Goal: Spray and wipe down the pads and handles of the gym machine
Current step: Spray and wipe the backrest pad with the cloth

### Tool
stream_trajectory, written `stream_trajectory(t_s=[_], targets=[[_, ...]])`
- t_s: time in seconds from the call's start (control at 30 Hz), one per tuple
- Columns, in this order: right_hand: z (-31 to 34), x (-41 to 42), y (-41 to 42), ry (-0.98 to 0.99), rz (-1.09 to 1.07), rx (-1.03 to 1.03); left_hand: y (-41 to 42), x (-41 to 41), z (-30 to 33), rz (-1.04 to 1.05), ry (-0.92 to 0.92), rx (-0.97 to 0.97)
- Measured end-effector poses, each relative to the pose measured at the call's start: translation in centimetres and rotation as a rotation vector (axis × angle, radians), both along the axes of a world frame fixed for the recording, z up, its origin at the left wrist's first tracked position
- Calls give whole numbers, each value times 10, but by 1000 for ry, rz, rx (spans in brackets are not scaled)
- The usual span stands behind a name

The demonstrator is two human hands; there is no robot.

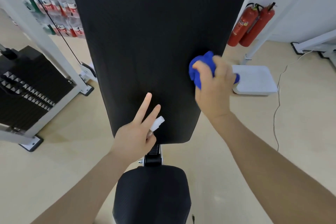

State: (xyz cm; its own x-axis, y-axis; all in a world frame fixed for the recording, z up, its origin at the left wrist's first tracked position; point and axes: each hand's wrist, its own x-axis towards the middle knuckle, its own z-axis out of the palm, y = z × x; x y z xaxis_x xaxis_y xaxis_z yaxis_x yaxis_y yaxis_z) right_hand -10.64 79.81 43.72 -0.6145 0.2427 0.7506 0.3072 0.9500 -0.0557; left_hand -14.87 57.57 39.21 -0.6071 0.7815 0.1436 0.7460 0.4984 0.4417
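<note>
My right hand (214,85) bunching a crumpled blue cloth (200,67) against the long black textured back pad (145,42), right edge, my left hand (135,132) gripping a small white-nozzled spray bottle (157,123), two fingers extended, black seat pad (151,196) below.

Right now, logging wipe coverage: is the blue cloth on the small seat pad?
No, the right hand presses the blue cloth against the long back pad.

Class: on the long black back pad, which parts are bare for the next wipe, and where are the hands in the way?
The back pad is bare across its upper stretch and left side. It is crowded near the right edge, where the right hand presses the blue cloth, and at the bottom edge, where the left hand holds the spray bottle. The seat pad below is bare.
</note>
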Motion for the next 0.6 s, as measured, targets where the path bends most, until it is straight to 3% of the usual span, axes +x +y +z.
stream_trajectory(t_s=[0.13,0.23,0.3,0.37,0.47,0.53,0.6], targets=[[-64,21,-35,-337,150,178,-21,-12,1,28,-18,54],[-68,25,-43,-543,278,268,-37,-22,3,9,2,34],[-56,15,-41,-504,315,327,-44,-28,6,-8,31,42],[-39,-1,-46,-343,285,335,-47,-36,10,32,42,88],[-25,-33,-69,-131,205,192,-52,-45,12,185,42,208],[-33,-42,-83,-141,238,161,-55,-50,11,294,-55,283],[-54,-36,-93,-332,357,276,-58,-53,8,418,-260,271]])
